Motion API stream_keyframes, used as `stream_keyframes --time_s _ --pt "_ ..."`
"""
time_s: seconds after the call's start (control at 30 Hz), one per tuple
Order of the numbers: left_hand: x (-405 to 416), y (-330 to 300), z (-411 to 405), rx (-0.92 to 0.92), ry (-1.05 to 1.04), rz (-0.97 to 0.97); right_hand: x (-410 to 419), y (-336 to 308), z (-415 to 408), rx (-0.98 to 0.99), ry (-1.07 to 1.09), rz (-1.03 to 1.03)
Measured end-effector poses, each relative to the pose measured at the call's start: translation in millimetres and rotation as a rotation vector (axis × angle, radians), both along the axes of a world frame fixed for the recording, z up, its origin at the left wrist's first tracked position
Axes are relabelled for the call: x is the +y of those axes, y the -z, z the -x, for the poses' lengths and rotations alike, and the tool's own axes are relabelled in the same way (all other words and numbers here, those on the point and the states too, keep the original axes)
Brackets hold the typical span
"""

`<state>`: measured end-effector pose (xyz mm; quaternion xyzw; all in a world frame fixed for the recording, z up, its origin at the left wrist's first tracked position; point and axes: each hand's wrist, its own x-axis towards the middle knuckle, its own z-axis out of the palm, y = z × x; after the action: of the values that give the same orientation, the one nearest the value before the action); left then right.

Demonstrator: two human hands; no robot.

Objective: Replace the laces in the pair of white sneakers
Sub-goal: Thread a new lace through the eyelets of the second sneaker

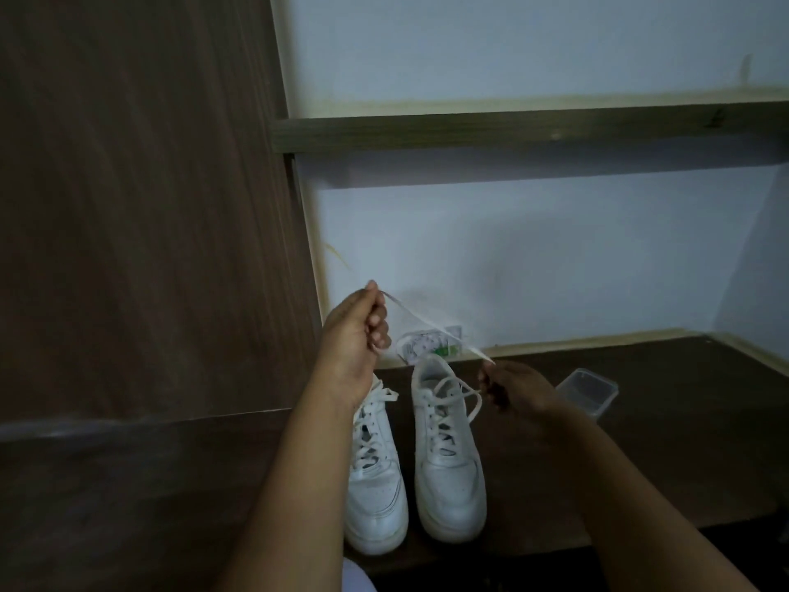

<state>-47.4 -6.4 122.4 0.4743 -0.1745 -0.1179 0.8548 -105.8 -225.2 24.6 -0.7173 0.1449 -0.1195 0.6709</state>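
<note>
stretching a white lace (pixel 431 326) above the sneakers (pixel 448 455), left hand (pixel 356 335) and right hand (pixel 514 386) each pinch it.

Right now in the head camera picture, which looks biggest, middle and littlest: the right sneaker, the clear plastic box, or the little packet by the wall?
1. Right sneaker, biggest.
2. Clear plastic box.
3. Packet, smallest, but it sits farthest from the camera and is partly hidden, so ranks two and three are unsure.

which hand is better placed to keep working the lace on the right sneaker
Right, probably. The right hand sits low beside the right sneaker, pinching the lace just above its eyelets. The left hand holds the other end raised, off toward the left sneaker.
</note>
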Motion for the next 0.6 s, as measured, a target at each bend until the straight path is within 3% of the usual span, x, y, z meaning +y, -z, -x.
stream_keyframes --time_s 0.17,0.37,0.43,0.53,0.6 --pt "-5 -6 6 0.018 -0.056 0.152 -9 16 1 0.244 0.004 0.131" --pt "-11 -9 14 0.131 0.101 0.481 -10 18 3 0.376 -0.443 0.294" --pt "-15 -2 13 0.068 -0.006 0.221 -6 15 1 0.268 -0.303 0.281" --pt "-25 23 8 -0.231 -0.13 -0.555 -1 24 -13 0.089 -0.011 0.341" --pt "-36 42 4 -0.363 -0.11 -0.925 5 34 -21 0.048 0.005 0.536"
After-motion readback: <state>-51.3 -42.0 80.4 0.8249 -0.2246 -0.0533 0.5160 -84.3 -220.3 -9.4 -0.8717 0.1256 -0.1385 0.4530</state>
